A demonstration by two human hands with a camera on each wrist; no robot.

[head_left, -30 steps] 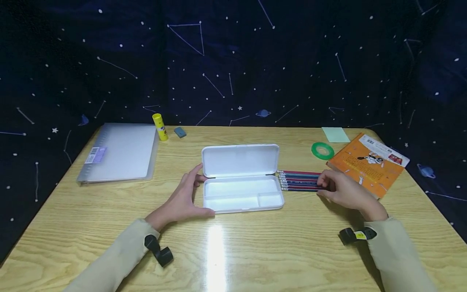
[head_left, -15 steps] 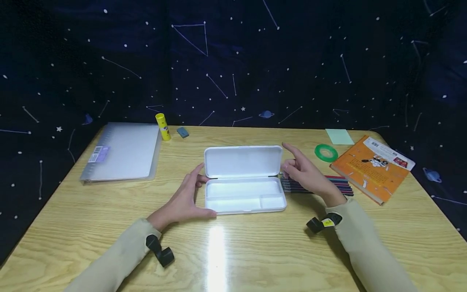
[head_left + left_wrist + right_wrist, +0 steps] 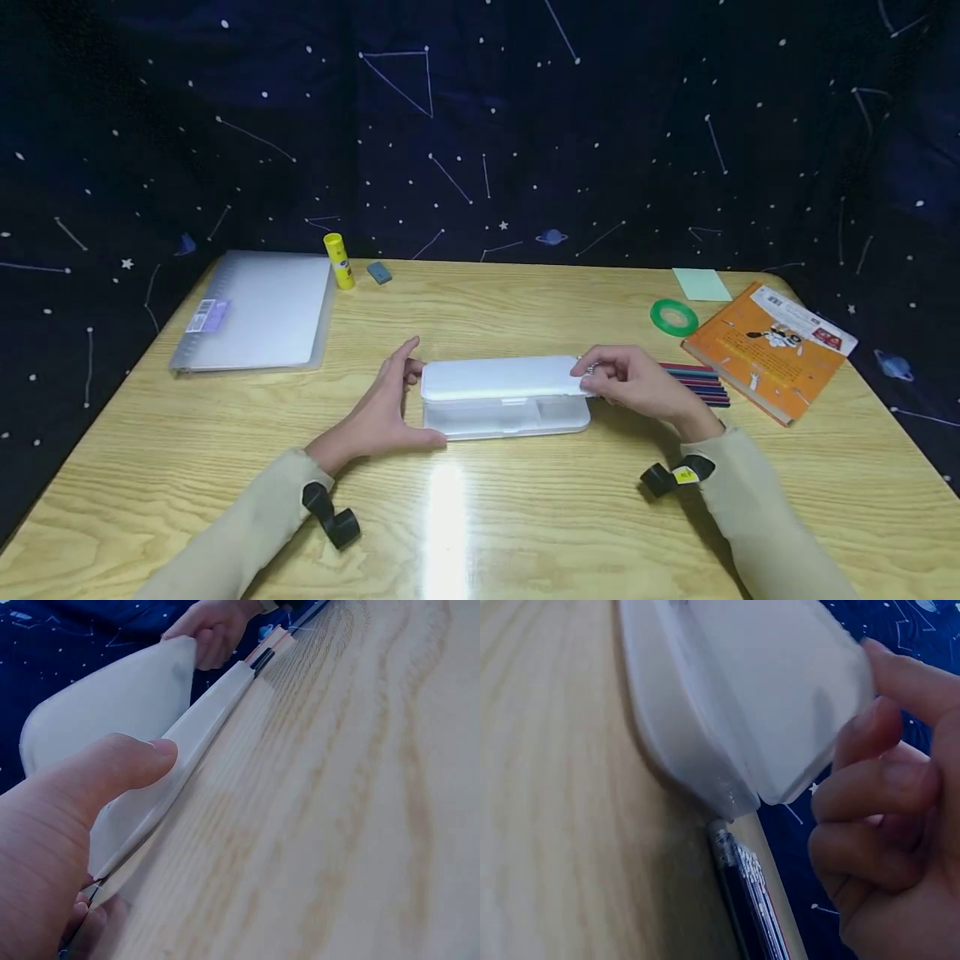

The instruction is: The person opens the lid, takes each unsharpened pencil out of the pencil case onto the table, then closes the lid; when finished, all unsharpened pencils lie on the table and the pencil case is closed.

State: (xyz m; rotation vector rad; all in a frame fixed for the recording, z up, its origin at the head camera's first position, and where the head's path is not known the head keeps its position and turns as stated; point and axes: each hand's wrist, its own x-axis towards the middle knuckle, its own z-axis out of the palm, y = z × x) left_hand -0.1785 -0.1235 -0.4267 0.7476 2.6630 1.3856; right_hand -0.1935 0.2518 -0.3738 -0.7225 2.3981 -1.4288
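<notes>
A white pencil case (image 3: 507, 417) sits mid-table, its hinged lid (image 3: 498, 377) tilted partway down over the compartments. My left hand (image 3: 378, 408) holds the case's left end, thumb along the front edge and fingers toward the back corner. In the left wrist view, that thumb (image 3: 142, 761) lies on the case's front wall. My right hand (image 3: 637, 382) pinches the lid's right corner; the right wrist view has its fingertips at the lid's edge (image 3: 859, 682). Several pencils (image 3: 697, 385) lie in a row right of the case, partly hidden beneath the right hand. Their eraser ends (image 3: 731, 844) are close to the case.
Behind on the left are a clear-covered binder (image 3: 262, 312), a yellow glue stick (image 3: 339, 261) and a blue eraser (image 3: 379, 272). On the right lie a green tape roll (image 3: 660, 313), pale green paper (image 3: 702, 285) and an orange book (image 3: 772, 354).
My right hand has left the pencils, reached the lid's right side, and swung the lid from upright forward and down. The left hand keeps its place at the case's left end.
</notes>
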